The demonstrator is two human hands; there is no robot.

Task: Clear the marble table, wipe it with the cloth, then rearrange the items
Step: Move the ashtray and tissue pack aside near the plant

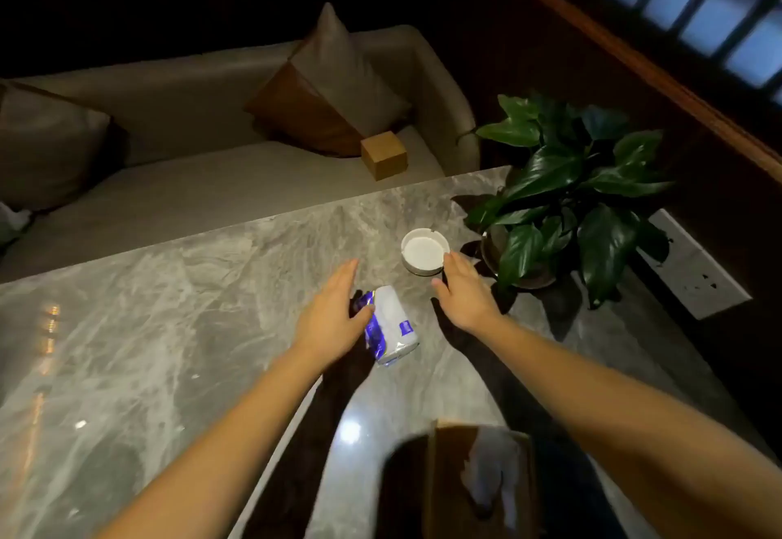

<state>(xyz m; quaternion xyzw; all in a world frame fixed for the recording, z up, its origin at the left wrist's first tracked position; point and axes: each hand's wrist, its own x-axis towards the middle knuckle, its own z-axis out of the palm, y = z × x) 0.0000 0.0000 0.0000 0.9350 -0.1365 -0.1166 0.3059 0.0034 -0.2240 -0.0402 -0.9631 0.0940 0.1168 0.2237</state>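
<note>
Both hands are hovering open over the table [177,306]; left hand [334,314] is touching the tissue pack [393,327], gripping nothing; right hand [463,293] is lying empty beside the ashtray [424,250]

A single wide head-worn camera looks steeply down and forward over the marble table [177,293], close above it, sofa [203,183] beyond.

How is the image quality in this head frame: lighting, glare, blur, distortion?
Head view: dim room, upper background near black; bright glare spot on the marble table near the bottom centre; hard dark shadows under both arms; the wooden box at the bottom edge is motion-blurred; wide-angle tilt bends the table edge and sofa; tissue pack and ashtray stay readable.
</note>
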